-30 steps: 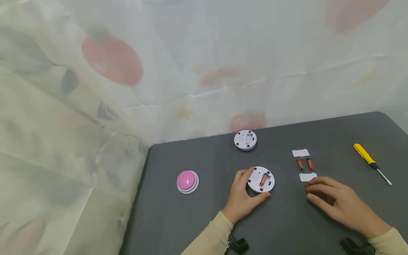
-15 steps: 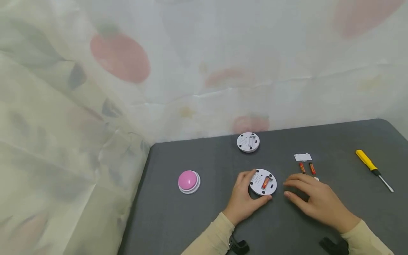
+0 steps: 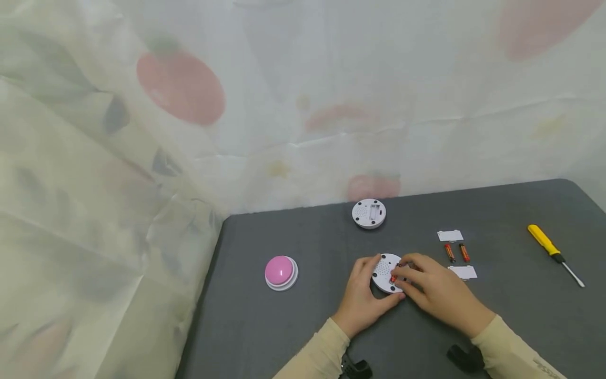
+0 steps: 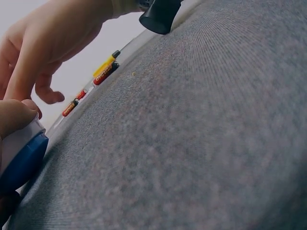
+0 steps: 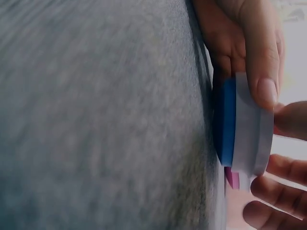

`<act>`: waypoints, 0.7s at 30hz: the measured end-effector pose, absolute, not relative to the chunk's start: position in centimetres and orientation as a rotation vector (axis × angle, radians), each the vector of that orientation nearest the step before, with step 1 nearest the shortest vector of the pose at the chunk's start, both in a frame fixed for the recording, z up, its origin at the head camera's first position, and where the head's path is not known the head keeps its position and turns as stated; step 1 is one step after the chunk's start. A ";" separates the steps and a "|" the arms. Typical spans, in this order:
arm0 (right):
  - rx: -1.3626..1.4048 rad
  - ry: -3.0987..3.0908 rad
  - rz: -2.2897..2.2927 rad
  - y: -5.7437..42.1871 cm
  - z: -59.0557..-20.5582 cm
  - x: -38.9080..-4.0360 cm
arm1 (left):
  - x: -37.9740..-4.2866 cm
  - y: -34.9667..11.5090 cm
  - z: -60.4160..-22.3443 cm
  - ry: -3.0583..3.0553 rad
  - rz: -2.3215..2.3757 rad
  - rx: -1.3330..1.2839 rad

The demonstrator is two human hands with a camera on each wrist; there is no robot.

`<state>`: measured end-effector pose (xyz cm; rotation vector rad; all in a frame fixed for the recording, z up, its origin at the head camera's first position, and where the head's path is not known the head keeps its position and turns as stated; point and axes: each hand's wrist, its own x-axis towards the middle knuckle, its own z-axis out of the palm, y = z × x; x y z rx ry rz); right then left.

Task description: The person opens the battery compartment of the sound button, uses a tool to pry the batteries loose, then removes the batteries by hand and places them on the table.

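Observation:
My left hand holds the rim of a round white push-button device from the left, thumb and fingers spread around it. The device lies face down; its blue dome faces the table in the right wrist view. Above its battery compartment, my right hand pinches a small battery, mostly hidden by the fingers. The end of a red battery shows at the fingertips; the rest of the compartment is covered.
Two loose batteries lie between a white battery cover and another cover. A yellow-handled screwdriver is farther right. A second upturned white device sits near the back edge, a pink-topped button on the left.
My right hand has picked up the battery below the near cover and moved left to the device. My left hand keeps its hold on the device.

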<state>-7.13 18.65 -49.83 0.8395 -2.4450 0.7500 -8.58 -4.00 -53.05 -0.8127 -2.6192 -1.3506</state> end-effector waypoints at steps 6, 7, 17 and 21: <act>0.825 -2.441 0.755 18.4 -49.9 -7.3 | -8.7 -3.9 -52.9 -2.623 -1.393 -0.803; 0.824 -2.433 0.758 18.3 -49.9 -7.3 | -8.7 -3.9 -52.9 -2.621 -1.396 -0.798; 0.760 -2.354 0.729 17.5 -49.8 -7.3 | -8.7 -3.9 -52.8 -2.613 -1.336 -0.800; 0.725 -2.357 0.696 17.3 -49.7 -7.2 | -8.7 -3.9 -52.9 -2.612 -1.319 -0.810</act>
